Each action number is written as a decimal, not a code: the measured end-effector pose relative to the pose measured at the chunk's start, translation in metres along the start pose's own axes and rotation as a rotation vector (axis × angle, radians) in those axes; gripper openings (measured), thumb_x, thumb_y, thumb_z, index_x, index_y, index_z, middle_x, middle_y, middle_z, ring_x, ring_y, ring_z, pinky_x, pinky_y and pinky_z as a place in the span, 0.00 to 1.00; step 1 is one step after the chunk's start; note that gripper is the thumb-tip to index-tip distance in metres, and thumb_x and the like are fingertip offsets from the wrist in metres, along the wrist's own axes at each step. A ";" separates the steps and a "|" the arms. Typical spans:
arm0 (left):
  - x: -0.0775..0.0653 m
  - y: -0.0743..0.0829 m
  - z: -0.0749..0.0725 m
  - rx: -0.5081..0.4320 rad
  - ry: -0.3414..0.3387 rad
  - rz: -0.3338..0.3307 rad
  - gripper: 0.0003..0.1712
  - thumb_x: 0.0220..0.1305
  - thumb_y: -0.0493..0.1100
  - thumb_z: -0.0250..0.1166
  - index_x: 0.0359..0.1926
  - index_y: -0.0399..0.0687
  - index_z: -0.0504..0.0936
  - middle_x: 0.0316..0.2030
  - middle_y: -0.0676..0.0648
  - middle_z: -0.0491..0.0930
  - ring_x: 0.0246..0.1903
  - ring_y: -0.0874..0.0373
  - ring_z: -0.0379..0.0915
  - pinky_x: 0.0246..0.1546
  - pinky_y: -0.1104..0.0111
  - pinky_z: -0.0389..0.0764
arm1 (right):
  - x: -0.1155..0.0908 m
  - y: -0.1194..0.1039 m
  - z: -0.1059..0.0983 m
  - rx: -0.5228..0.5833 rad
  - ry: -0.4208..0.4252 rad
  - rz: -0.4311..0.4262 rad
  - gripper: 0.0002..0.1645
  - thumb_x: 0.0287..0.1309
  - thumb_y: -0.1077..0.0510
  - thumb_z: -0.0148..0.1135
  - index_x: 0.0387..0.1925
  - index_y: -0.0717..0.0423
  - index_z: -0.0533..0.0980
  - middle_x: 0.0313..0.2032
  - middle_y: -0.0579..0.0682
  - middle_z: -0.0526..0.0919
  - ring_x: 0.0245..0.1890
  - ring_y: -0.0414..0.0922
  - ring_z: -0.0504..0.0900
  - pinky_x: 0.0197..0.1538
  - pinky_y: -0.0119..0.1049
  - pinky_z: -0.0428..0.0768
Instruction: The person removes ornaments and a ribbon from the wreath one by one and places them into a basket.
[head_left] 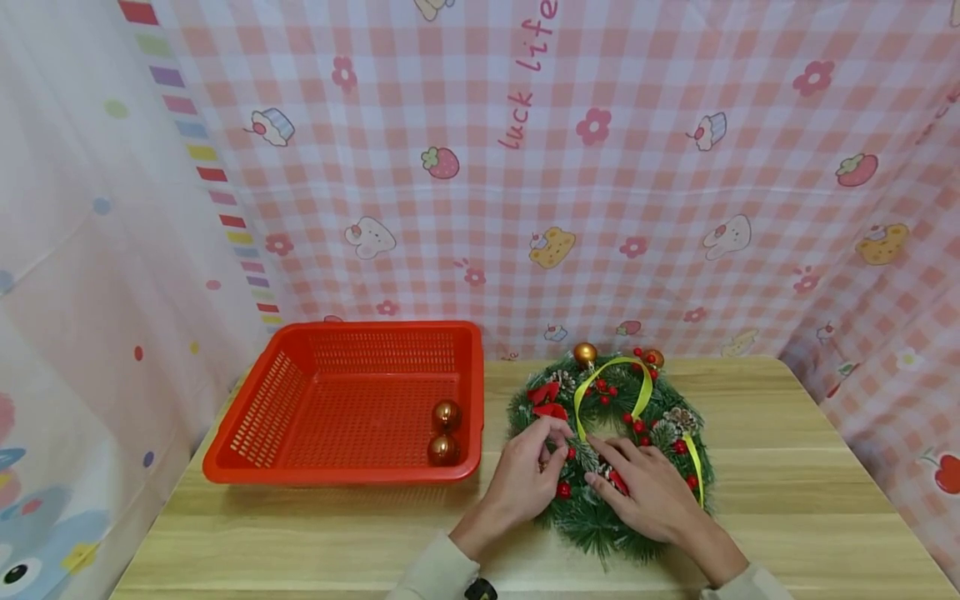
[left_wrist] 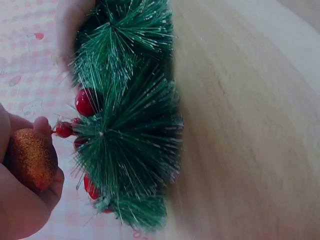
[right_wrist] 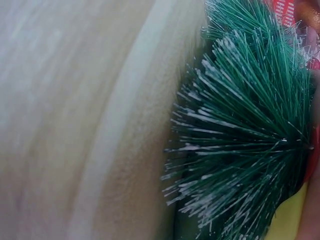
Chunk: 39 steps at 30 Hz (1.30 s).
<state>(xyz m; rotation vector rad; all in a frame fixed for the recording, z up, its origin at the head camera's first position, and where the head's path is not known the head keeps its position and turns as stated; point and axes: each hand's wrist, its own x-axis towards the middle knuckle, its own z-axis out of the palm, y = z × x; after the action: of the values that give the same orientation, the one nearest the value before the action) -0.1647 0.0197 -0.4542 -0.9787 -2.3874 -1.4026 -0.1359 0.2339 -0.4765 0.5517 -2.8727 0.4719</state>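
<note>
A green Christmas wreath (head_left: 600,542) with frosted tips, red berries, pine cones and red bows lies on the table. My left hand (head_left: 528,467) is over its left side. In the left wrist view, curled fingers hold a glittery orange bauble (left_wrist: 34,159) beside the red berries (left_wrist: 64,129). My right hand (head_left: 648,492) rests across the wreath's lower right, its fingers extended toward the centre; the wreath hides part of what lies under them. A yellow ribbon (head_left: 647,392) loops over the wreath's upper part, with another stretch (head_left: 696,467) on the right side.
To the left stands a red plastic basket (head_left: 341,477) with two shiny copper baubles (head_left: 446,433) at its right end. A gold bauble (head_left: 585,354) sits at the wreath's top. The wooden table (head_left: 810,467) backs onto a checked curtain (head_left: 645,192).
</note>
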 end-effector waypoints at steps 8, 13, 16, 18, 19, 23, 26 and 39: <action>0.001 -0.008 -0.002 0.550 0.045 0.230 0.15 0.62 0.33 0.63 0.48 0.51 0.80 0.39 0.54 0.79 0.25 0.65 0.71 0.30 0.75 0.63 | 0.000 0.000 0.000 0.001 -0.006 0.005 0.32 0.70 0.38 0.51 0.69 0.46 0.69 0.56 0.53 0.78 0.51 0.54 0.81 0.60 0.62 0.69; -0.002 -0.011 0.001 0.621 0.057 0.240 0.18 0.61 0.33 0.64 0.51 0.52 0.79 0.40 0.54 0.80 0.26 0.65 0.75 0.31 0.74 0.67 | 0.000 0.000 0.000 0.004 -0.008 0.007 0.32 0.70 0.38 0.51 0.69 0.47 0.70 0.56 0.53 0.78 0.52 0.54 0.81 0.60 0.63 0.69; -0.002 -0.008 0.000 0.365 0.041 0.145 0.14 0.67 0.33 0.61 0.51 0.50 0.77 0.37 0.54 0.78 0.25 0.67 0.69 0.31 0.76 0.68 | 0.000 -0.001 0.000 0.006 -0.006 0.004 0.32 0.70 0.38 0.51 0.69 0.47 0.70 0.57 0.53 0.78 0.52 0.54 0.81 0.60 0.62 0.69; -0.002 -0.006 -0.001 0.187 0.043 0.075 0.12 0.69 0.33 0.59 0.51 0.49 0.76 0.36 0.54 0.77 0.25 0.68 0.66 0.30 0.78 0.69 | 0.000 -0.001 0.000 0.008 -0.006 0.005 0.32 0.70 0.38 0.51 0.69 0.47 0.69 0.57 0.53 0.78 0.52 0.54 0.81 0.60 0.62 0.69; -0.002 -0.005 -0.002 0.123 0.045 0.049 0.13 0.69 0.33 0.59 0.52 0.49 0.75 0.35 0.54 0.76 0.25 0.69 0.66 0.30 0.78 0.70 | 0.000 -0.002 -0.001 0.009 -0.006 0.006 0.32 0.70 0.38 0.51 0.69 0.46 0.70 0.57 0.53 0.78 0.52 0.54 0.81 0.59 0.61 0.69; -0.002 0.001 -0.005 -0.051 0.058 -0.008 0.14 0.68 0.31 0.60 0.52 0.47 0.74 0.35 0.52 0.77 0.24 0.69 0.66 0.27 0.77 0.72 | 0.000 -0.002 -0.001 0.009 -0.007 0.010 0.32 0.70 0.38 0.51 0.69 0.46 0.70 0.57 0.52 0.78 0.52 0.54 0.81 0.59 0.61 0.70; -0.001 0.006 -0.009 -0.125 0.069 -0.035 0.14 0.68 0.31 0.60 0.51 0.45 0.73 0.35 0.51 0.77 0.23 0.69 0.66 0.25 0.76 0.73 | -0.001 -0.002 -0.001 0.011 -0.006 0.013 0.32 0.70 0.37 0.51 0.69 0.46 0.70 0.57 0.52 0.78 0.53 0.54 0.81 0.59 0.60 0.70; 0.005 0.025 -0.046 -0.208 0.111 -0.049 0.14 0.69 0.31 0.59 0.52 0.47 0.73 0.37 0.43 0.79 0.23 0.63 0.69 0.23 0.76 0.69 | 0.000 -0.003 -0.002 0.001 0.002 0.008 0.33 0.70 0.38 0.51 0.70 0.47 0.69 0.56 0.52 0.79 0.52 0.54 0.81 0.58 0.60 0.70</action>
<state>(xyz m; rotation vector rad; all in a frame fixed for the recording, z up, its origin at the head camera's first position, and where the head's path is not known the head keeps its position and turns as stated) -0.1596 -0.0083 -0.4101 -0.8678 -2.2346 -1.7039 -0.1346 0.2323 -0.4738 0.5404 -2.8743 0.4744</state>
